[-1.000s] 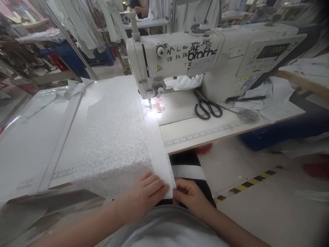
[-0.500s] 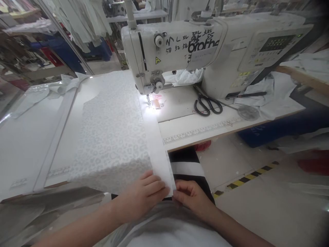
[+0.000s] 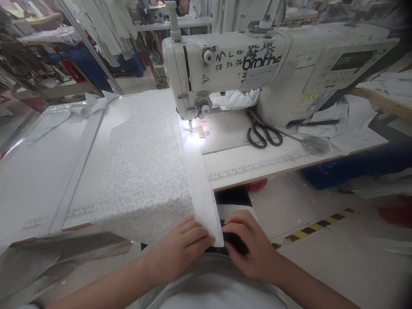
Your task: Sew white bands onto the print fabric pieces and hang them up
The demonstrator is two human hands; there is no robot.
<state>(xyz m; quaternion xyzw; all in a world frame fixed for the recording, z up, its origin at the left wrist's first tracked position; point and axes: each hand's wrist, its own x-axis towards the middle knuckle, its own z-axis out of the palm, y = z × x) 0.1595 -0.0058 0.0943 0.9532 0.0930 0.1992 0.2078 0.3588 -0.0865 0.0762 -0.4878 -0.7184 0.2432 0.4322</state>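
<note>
A pale leopard-print fabric [image 3: 144,171] lies over the sewing table, a plain white strip [image 3: 201,184] running down its right edge. The strip's far end sits under the lit needle area of the sewing machine [image 3: 222,60]. At the near end, past the table edge, my left hand [image 3: 185,244] is closed on the fabric and strip, its fingertips on top and the thumb hidden. Just right of the strip's corner is my right hand [image 3: 251,246], fingers curved and apart from the thumb, nothing between them.
Black-handled scissors [image 3: 265,133] lie on the machine bed beside a printed ruler scale [image 3: 251,167]. White cloth scraps [image 3: 347,124] rest at the right end. A blue bin [image 3: 328,171] stands below. White garments [image 3: 109,30] hang at the back.
My right hand has let go of the strip's corner and opened, moving slightly right. The left hand stays on the fabric. The whole view has shifted a little.
</note>
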